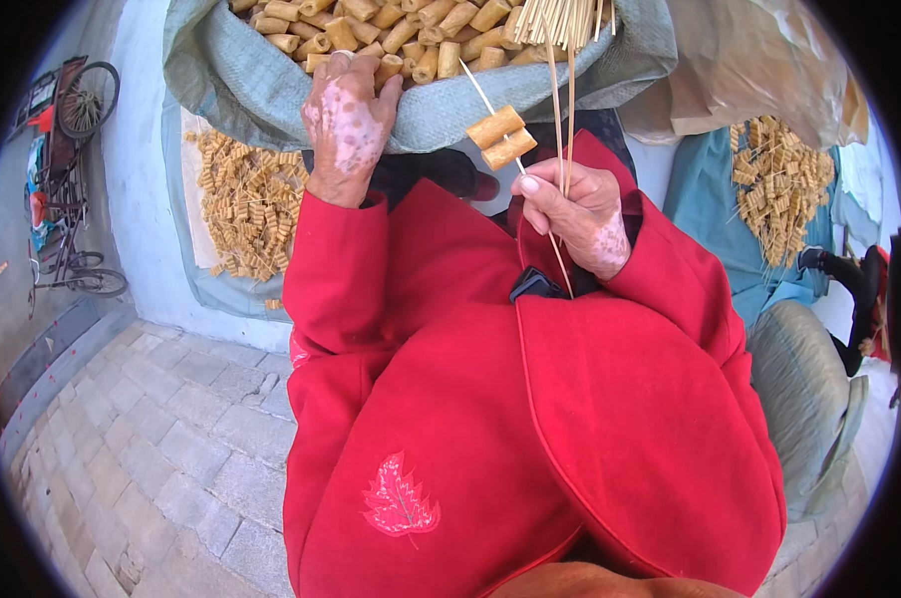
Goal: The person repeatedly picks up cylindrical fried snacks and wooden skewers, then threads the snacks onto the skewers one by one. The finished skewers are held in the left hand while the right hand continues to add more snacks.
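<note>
My right hand (577,209) grips a thin wooden skewer (477,88) that slants up to the left, along with a couple of bare sticks (557,105) pointing upward. Two short tan tube-shaped pieces (503,138), perhaps gluten or dough, are threaded side by side on the skewer above my thumb. My left hand (349,123) reaches over the rolled rim of a woven plastic sack (465,105). Its fingertips are among the loose tube pieces (383,30) and partly hidden, so any grasp there is unclear. A bundle of bare skewers (559,22) lies on the pieces at the sack's right.
Heaps of filled skewers (249,202) lie on a cloth at left and on a blue sheet (701,202) at right. A full woven sack (798,404) stands at the right, near another person's leg (854,280). Tricycles (73,179) are parked beyond the paving (181,418).
</note>
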Demonstrator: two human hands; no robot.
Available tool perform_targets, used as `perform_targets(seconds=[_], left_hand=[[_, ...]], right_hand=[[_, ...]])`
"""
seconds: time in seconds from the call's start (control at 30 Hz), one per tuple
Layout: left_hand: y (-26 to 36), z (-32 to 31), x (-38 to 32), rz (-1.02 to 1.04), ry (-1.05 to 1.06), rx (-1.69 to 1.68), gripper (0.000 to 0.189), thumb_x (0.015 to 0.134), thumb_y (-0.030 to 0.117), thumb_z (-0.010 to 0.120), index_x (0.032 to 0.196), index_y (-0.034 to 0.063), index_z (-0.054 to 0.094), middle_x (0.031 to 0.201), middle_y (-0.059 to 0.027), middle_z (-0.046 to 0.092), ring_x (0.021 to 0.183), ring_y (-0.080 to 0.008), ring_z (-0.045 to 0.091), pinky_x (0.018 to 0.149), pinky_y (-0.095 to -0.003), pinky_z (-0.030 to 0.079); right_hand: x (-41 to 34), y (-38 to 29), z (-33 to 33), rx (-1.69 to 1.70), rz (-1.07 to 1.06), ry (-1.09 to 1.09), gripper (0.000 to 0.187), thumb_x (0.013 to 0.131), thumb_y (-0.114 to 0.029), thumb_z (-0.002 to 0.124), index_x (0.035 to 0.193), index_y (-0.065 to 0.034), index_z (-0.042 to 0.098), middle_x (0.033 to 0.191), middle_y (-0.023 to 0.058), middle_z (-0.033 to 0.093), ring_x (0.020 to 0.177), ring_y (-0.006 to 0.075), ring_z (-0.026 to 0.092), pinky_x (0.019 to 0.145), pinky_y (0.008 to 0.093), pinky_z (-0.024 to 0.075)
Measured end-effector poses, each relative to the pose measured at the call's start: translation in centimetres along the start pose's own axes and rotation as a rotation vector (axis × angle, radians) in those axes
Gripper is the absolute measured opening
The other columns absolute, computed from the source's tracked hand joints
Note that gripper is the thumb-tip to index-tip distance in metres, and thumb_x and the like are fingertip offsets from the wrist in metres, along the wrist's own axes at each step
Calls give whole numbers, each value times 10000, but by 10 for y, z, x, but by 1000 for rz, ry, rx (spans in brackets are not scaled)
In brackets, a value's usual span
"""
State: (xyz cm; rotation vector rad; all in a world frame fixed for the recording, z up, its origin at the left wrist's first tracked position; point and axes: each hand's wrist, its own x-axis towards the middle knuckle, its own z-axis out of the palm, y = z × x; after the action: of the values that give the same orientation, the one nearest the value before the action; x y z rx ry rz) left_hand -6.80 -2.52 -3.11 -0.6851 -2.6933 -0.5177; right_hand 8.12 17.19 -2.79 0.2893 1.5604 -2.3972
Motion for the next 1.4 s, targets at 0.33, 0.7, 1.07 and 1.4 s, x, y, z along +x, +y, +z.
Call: perform_targets(seconds=[0.33,0.7,1.07,1.4], left_hand=[[46,-25,-9,-401,16,-1187,272,850,147,595,1033,-53,577,732,-75,605,596,-81,524,526,-208,442],[50,-21,-6,-591,-43,-1556,238,848,161,592,972,-42,599,703,-66,591,540,-65,476,454,-177,364],[47,-17,-2,-488,22,-1538,238,799,92,639,991,-46,613,707,-73,595,543,-75,485,458,-172,359],[47,-21,-1,-546,-72,-1665,241,748,43,667,961,-59,619,706,-59,585,528,-61,447,444,-162,315]], right_hand=[[-3,0,2,-3,1,-19,142,878,-83,543,871,50,590,643,25,541,521,53,459,470,172,347],[-3,-2,4,-64,23,-52,126,877,-64,539,869,50,594,643,21,534,522,52,447,474,175,347],[-2,-2,3,-61,13,-75,126,878,-72,542,863,40,596,644,17,533,523,51,446,477,176,348],[-5,-2,4,-14,8,-72,129,875,-77,548,856,40,600,615,15,529,519,48,448,472,178,351]])
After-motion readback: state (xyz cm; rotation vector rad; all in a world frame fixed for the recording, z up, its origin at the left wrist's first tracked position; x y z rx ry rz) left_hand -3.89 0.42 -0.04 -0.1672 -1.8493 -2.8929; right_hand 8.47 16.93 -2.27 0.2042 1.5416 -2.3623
